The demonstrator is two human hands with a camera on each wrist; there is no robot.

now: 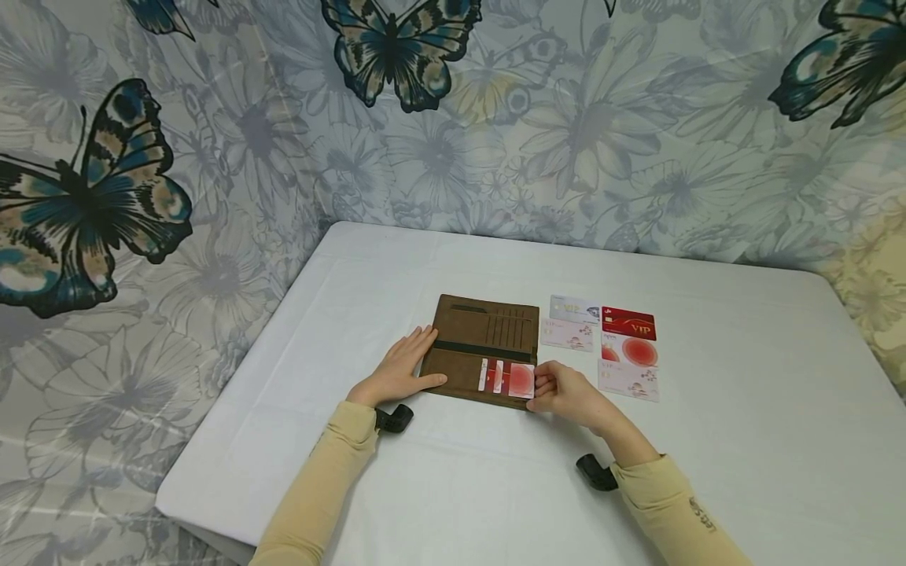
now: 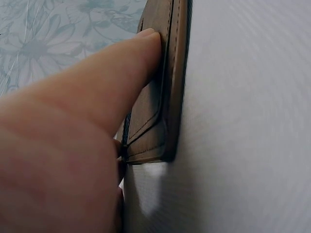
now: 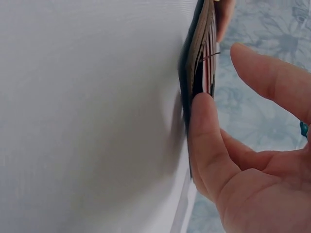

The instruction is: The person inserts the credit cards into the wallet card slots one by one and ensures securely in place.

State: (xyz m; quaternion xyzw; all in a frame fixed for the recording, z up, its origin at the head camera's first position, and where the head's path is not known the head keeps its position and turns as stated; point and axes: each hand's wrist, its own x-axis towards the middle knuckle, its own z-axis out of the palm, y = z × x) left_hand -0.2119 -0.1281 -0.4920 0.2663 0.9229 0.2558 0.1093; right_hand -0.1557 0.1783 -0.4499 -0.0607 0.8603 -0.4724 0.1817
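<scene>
Nearest the person, on the white worktop (image 1: 453,487), both sleeved forearms reach forward toward a brown wallet (image 1: 481,346) that lies open and flat, its long axis running left to right across the view. At its near right corner the right hand (image 1: 566,397) touches the wallet's edge: in the right wrist view the thumb (image 3: 206,131) presses against the wallet's side while the other fingers stay loosely extended, not curled round anything. Just left of those fingertips a pink-and-red card (image 1: 521,380) sits in the near flap's slots, partly out, with two more card edges (image 1: 490,376) tucked beside it. So the card lies just to the left of the right hand, which is plainly the nearer one.

On the wallet's left side the left hand (image 1: 399,373) lies flat with straight fingers, its fingertips resting on the wallet's left edge, as the left wrist view also shows, holding it down rather than gripping it.

Farther off to the right of the wallet, five loose cards (image 1: 616,346) lie face up in two short columns, the red VIP card (image 1: 628,323) farthest back.
</scene>
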